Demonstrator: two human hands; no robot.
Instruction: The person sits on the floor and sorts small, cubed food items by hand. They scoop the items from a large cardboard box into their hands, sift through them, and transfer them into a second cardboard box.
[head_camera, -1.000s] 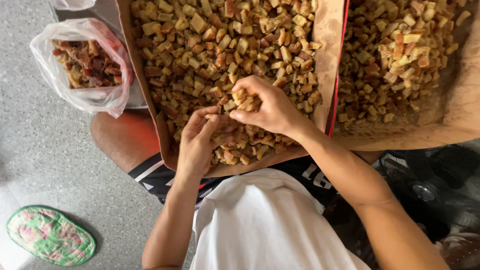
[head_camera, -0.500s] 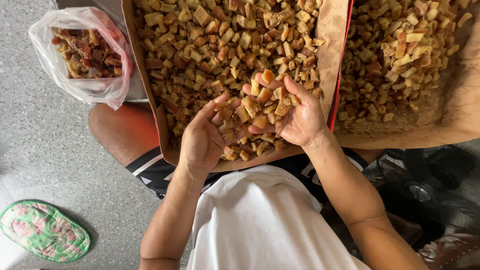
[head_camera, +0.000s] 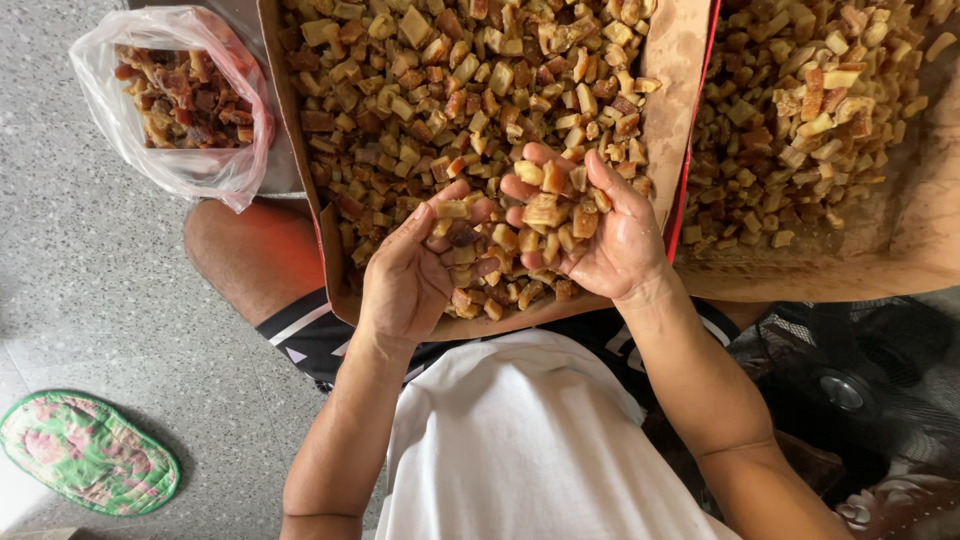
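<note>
A cardboard tray (head_camera: 300, 190) full of small tan and brown fried chunks (head_camera: 420, 90) rests on my lap. My right hand (head_camera: 600, 240) is turned palm up over the tray's near edge and cups a small heap of the chunks. My left hand (head_camera: 410, 270) is beside it, fingers curled, pinching a dark piece at its fingertips close to the right palm. The two hands almost touch.
A second cardboard tray (head_camera: 930, 220) of similar chunks lies to the right, past a red edge. A clear plastic bag (head_camera: 180, 110) of darker red-brown pieces sits at the upper left. A green patterned slipper (head_camera: 85, 450) lies on the speckled floor. A dark fan grille (head_camera: 850, 380) is lower right.
My right hand has turned from palm down in the pile to palm up with a scoop of chunks. My left hand has lifted beside it and picks at the heap.
</note>
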